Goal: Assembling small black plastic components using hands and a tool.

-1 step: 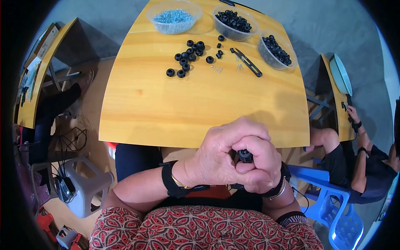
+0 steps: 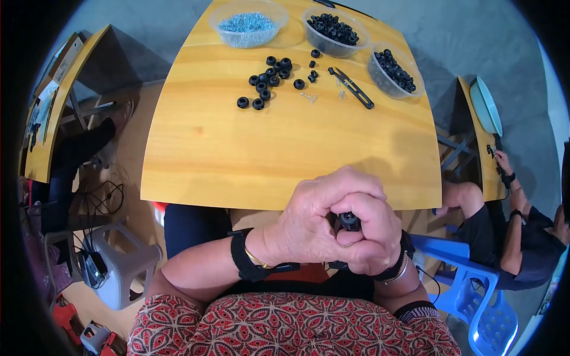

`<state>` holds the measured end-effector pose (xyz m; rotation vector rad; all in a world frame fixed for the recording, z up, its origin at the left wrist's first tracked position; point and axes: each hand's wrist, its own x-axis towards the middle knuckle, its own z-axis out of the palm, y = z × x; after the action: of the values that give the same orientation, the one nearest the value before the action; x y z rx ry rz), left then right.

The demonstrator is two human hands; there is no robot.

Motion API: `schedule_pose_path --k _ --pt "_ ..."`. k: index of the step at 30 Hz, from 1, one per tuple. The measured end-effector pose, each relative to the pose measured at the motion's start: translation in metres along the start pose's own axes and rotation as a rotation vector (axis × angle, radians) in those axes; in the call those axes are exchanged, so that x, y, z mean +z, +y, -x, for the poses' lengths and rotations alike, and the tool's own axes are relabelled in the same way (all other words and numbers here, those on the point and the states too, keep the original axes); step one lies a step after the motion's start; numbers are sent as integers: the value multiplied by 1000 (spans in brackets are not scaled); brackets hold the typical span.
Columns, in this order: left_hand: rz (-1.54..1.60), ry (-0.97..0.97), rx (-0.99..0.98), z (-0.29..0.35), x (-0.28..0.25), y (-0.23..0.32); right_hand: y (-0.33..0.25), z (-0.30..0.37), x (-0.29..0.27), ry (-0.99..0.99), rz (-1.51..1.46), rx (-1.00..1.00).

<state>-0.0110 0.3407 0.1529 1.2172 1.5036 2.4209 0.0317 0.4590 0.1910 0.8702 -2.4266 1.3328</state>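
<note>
Smooth, glossy wooden table [image 2: 285,154] (clear plastic bowls [image 2: 248,37]); matt black rubbery rings [image 2: 267,83].

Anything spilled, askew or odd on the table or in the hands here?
Nothing stands out. Loose black rings lie in a cluster on the wooden table beside three tidy bowls, with a black tool nearby. The left hand and right hand hold a small black part together.

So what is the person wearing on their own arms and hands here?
Both forearms are bare and no gloves are worn. The left hand has a broad black strap on its wrist with a thin gold bangle beside it. The right hand has a black band and a thin metal bangle at its wrist.
</note>
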Motion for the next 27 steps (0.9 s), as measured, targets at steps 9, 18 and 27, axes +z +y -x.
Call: schedule_pose_path --k 9,18,27 --pt "76 -166 -103 0 -9 0 3 1 -2 53 131 -13" --pt "575 -63 -759 -6 -23 6 20 -6 -20 70 318 -105" --pt "855 4 -841 0 -24 -1 29 -4 -8 16 150 20"
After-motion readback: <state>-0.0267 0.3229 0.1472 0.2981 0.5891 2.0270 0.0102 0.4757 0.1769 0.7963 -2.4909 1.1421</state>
